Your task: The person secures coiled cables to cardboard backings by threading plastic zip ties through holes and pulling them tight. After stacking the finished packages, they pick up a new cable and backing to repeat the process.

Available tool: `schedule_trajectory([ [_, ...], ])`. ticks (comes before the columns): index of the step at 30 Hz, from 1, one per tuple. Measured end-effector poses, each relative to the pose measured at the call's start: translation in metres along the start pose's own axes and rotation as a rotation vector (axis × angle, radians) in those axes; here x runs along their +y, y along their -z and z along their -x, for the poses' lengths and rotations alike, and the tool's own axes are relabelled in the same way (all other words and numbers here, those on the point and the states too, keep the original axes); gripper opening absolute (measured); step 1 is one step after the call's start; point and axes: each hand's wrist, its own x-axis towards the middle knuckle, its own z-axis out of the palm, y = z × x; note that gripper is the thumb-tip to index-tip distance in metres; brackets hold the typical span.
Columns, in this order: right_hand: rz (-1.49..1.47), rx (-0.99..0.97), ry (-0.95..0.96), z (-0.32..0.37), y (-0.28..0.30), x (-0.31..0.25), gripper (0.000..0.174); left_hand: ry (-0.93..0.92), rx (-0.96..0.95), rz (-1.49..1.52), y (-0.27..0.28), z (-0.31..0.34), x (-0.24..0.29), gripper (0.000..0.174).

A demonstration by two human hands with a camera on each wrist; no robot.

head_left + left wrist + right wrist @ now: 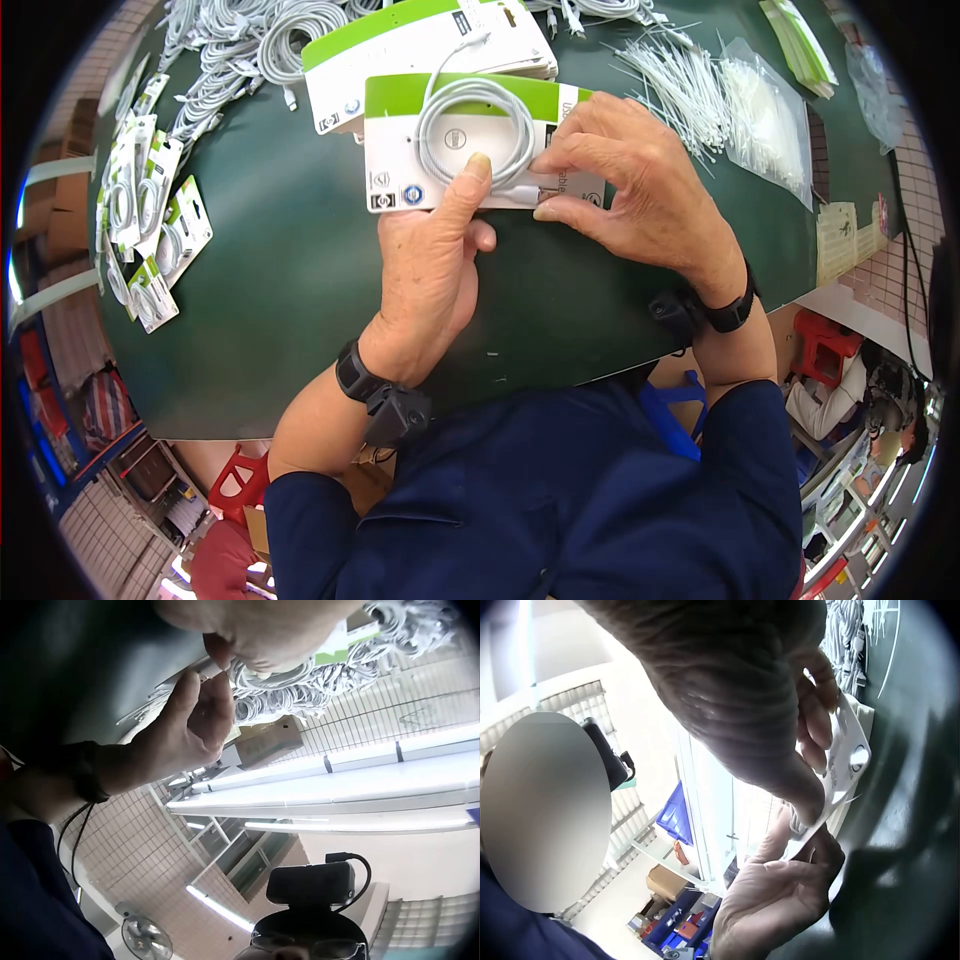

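Observation:
A white coiled USB cable (522,120) lies against a green-and-white packaging card (392,140) in the head view. My left hand (430,260) holds the card's lower edge, its thumb on the coil and its other fingers mostly hidden behind. At the card's lower right, my right hand (650,185) pinches the end of the cable's white plug (516,196) between thumb and index finger. The cable's other end sticks up past the card's top edge. In the right wrist view, the card (847,750) is seen nearly edge-on between both hands.
Behind lies a stack of cards (400,55), with coiled cables (300,40) heaped at back left. Carded cables (150,200) lie at the left edge. White cable ties (680,90), a bag of ties (765,120) and more cards (800,45) are on the right.

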Motion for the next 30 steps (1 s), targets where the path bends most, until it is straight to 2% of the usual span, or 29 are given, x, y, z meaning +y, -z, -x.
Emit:
schedule_trajectory([
  [5,-0.074,0.039,-0.020,0.002,0.003,0.000,0.031,0.012,0.030,-0.034,0.007,0.011,-0.004,0.040],
  [8,-0.156,0.181,-0.016,-0.001,0.000,-0.010,0.036,0.029,0.051,-0.031,0.009,0.018,-0.007,0.038],
  [11,-0.076,0.300,0.084,-0.004,-0.006,-0.015,0.044,0.037,0.049,-0.033,0.004,0.025,-0.010,0.045],
  [12,-0.012,0.343,0.138,-0.006,-0.006,-0.014,0.052,0.041,0.043,-0.064,0.003,0.026,-0.011,0.047],
  [16,0.207,0.323,0.046,-0.011,-0.005,-0.020,0.066,0.011,0.014,0.028,-0.002,0.029,-0.014,0.052],
  [22,0.176,0.371,-0.085,-0.006,-0.016,-0.020,0.052,-0.052,-0.001,0.061,0.006,0.021,-0.014,0.050],
  [25,0.181,0.388,-0.026,-0.004,-0.018,-0.018,0.046,-0.002,-0.041,0.133,0.009,0.020,-0.011,0.046],
  [28,0.172,0.393,0.009,-0.007,-0.013,-0.021,0.045,0.103,-0.054,0.130,0.013,0.023,-0.001,0.044],
  [30,0.183,0.368,0.015,-0.008,-0.008,-0.021,0.044,0.329,-0.155,0.042,0.023,0.026,0.010,0.038],
])
